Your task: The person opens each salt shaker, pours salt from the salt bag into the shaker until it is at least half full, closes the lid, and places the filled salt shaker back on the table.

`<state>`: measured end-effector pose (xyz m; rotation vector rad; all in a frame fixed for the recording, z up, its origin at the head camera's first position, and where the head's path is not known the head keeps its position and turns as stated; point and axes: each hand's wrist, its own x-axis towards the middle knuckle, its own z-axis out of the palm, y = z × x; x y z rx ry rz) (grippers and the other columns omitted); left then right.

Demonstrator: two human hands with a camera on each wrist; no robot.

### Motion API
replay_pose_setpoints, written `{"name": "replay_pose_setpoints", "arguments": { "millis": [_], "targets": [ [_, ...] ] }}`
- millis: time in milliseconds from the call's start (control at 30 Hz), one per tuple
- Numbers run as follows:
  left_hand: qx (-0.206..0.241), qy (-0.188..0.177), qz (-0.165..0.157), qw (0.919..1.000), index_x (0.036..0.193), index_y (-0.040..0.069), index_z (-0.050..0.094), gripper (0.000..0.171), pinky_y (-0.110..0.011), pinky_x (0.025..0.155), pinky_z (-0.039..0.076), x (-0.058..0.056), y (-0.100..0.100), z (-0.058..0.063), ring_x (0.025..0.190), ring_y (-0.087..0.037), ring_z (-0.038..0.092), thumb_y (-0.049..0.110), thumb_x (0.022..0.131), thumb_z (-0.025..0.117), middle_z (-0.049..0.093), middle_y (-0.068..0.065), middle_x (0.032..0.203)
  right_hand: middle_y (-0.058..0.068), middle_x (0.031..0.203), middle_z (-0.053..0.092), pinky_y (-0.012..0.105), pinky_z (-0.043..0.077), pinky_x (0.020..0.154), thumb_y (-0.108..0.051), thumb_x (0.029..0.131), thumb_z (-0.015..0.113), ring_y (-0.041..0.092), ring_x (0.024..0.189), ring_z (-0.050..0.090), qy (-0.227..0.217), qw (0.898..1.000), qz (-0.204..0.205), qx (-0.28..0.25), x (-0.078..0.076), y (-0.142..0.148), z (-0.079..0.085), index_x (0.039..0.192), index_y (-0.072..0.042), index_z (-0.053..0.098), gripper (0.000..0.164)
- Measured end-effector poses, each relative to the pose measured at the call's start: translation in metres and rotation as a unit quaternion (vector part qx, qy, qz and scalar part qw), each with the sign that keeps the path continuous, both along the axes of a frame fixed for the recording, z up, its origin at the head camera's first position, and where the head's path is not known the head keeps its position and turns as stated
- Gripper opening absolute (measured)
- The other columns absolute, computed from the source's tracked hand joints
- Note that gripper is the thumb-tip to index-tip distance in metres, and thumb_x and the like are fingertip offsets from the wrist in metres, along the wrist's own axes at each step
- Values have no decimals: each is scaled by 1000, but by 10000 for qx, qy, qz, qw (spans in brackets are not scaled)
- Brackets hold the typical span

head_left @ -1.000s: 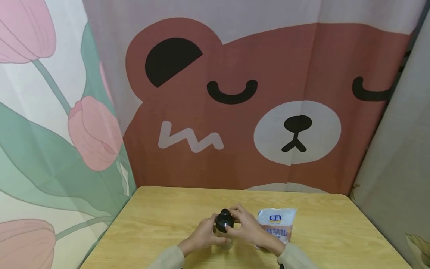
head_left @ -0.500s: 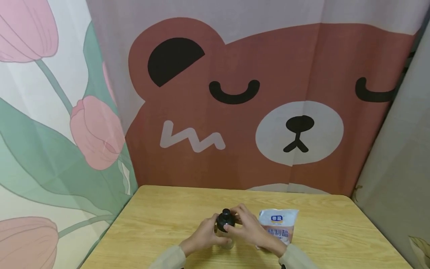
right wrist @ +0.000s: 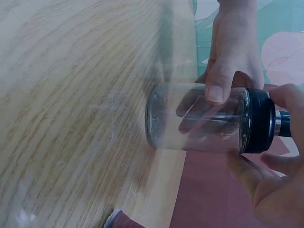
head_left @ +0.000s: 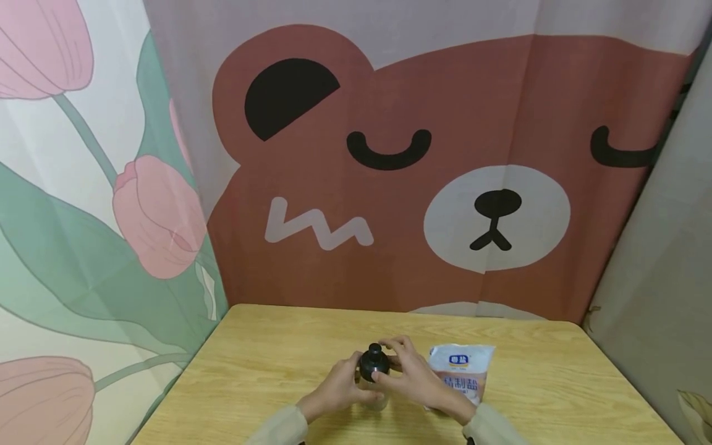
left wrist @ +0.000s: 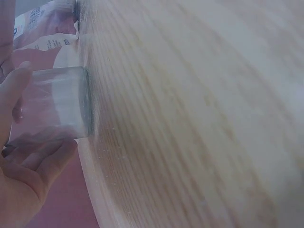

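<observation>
A clear glass bottle [right wrist: 171,116] stands upright on the table, with a black knobbed lid [head_left: 374,364] on its top. My left hand [head_left: 335,388] grips the glass body, thumb on one side and fingers around the other, as the right wrist view shows. From the right, my right hand [head_left: 410,378] holds the lid between thumb and fingers. No contents are plain to see through the glass. Just beyond the right hand, a white and pinkish bag of salt [head_left: 460,364] with blue print lies partly hidden by the right wrist.
The wood-grain table [head_left: 278,346] has rounded far corners. A curtain with a brown bear [head_left: 311,278] hangs behind its back edge. Tulip-print cloth [head_left: 161,216] hangs on the left, and pale cloth [head_left: 656,247] on the right.
Both hands stay at the bottle, which keeps its place. The right fingers have shifted slightly around the lid. The head view has moved a little.
</observation>
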<state>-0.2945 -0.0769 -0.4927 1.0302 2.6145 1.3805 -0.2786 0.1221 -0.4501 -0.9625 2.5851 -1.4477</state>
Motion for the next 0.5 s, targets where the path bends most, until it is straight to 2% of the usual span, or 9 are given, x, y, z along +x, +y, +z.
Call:
{"name": "replay_pose_setpoints", "arguments": {
  "millis": [233,500],
  "targets": [
    [-68,9,60,10000,118,13,45,62,-20,60,45,0,1,-1,77,-6,53,42,70,71,56,7,105,3,110,38,26,44,82,-38,81,62,21,104,52,176,9997,-119,132,0,1,-1,123,-12,40,54],
    [-58,16,76,10000,117,16,45,60,-20,59,44,0,1,-1,75,-4,51,44,71,70,56,9,103,6,109,39,30,45,81,-34,83,60,25,104,52,291,9996,63,-30,1,0,0,125,-8,41,53]
  ]
}}
